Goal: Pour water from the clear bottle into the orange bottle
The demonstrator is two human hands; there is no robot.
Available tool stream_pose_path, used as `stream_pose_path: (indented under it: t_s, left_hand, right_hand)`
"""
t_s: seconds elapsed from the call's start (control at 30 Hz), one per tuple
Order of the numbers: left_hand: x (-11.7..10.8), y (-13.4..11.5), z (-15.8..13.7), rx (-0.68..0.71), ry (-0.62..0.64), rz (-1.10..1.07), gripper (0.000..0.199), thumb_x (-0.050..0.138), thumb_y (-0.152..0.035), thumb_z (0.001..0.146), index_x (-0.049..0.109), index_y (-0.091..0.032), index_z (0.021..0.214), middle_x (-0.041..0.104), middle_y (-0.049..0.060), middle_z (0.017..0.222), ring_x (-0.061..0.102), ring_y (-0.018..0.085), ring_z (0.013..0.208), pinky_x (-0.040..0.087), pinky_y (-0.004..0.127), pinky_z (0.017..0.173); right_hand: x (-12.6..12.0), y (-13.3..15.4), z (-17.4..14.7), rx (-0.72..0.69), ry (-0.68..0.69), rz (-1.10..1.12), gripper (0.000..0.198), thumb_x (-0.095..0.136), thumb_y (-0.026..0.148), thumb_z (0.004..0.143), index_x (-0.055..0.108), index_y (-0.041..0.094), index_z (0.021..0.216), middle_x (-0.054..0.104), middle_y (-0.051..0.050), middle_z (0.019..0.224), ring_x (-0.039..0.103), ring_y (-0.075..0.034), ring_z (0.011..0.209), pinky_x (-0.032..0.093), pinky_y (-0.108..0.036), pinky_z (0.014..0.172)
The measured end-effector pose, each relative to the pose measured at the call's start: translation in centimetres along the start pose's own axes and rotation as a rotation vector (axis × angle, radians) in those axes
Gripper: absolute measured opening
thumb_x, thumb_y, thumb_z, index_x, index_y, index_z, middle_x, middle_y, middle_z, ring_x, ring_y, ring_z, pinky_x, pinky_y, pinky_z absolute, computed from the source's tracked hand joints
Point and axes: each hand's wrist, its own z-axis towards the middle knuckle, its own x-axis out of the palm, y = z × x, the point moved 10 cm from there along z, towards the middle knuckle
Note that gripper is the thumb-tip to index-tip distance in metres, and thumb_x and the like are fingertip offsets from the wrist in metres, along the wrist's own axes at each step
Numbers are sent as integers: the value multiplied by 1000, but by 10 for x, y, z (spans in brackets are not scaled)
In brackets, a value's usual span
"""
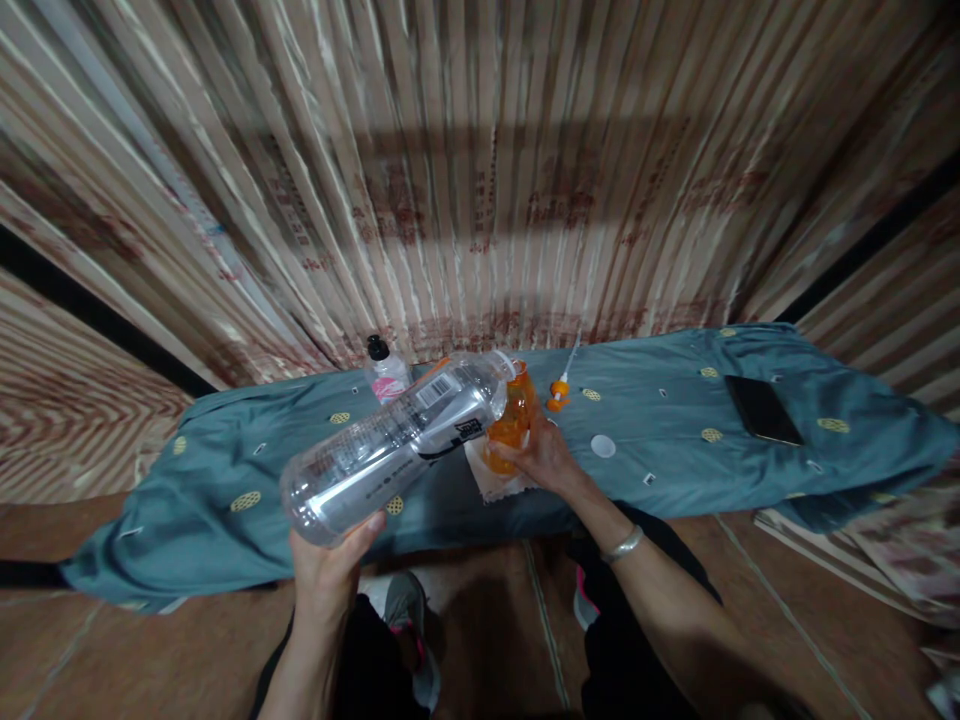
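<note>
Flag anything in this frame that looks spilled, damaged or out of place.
No spill or damage is visible. The orange pump head stands out: it lies loose on the teal cloth, off any bottle. The clear bottle is tilted, but the left hand holds it, its mouth at the orange bottle in the right hand.

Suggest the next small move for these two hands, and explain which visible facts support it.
Probably the left hand should lift the base of the clear bottle slightly while the right hand steadies the orange bottle: the clear bottle leans with its mouth at the orange bottle's top, and the orange pump top lies apart on the cloth.
</note>
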Motion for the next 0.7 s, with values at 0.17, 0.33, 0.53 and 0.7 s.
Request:
stream_pose_path:
  t_s: [0.17, 0.33, 0.53, 0.7]
  left_hand:
    - [1, -2, -2, 6, 10, 4, 47, 85, -29, 54, 68, -19, 96, 65, 1, 73, 66, 23, 72, 56, 34, 62]
    - [2, -6, -3, 26, -24, 9, 51, 85, -32, 54, 67, -19, 100, 65, 4, 75, 66, 25, 73, 57, 35, 59]
    - [-1, 0, -1, 10, -4, 22, 50, 85, -30, 54, 67, -18, 99, 65, 3, 75, 66, 25, 73, 56, 35, 60]
    - [-5, 3, -1, 10, -7, 16, 48, 85, -29, 54, 69, -18, 98, 65, 3, 74, 66, 24, 71, 56, 35, 60]
  right_hand:
    - [1, -1, 0, 31, 17, 2, 100, 77, 36, 71, 24, 13, 152, 66, -18, 128, 66, -36, 114, 52, -53, 99]
    - [1, -2, 0, 7, 11, -1, 99, 77, 37, 72, 23, 18, 153, 66, -16, 128, 65, -35, 115, 52, -53, 99]
    - [2, -1, -1, 46, 25, 1, 98, 76, 35, 72, 25, 11, 152, 68, -18, 121, 68, -35, 109, 53, -52, 98]
    - [2, -3, 0, 26, 19, 12, 100, 76, 36, 72, 22, 13, 153, 64, -19, 131, 65, -36, 117, 51, -54, 100]
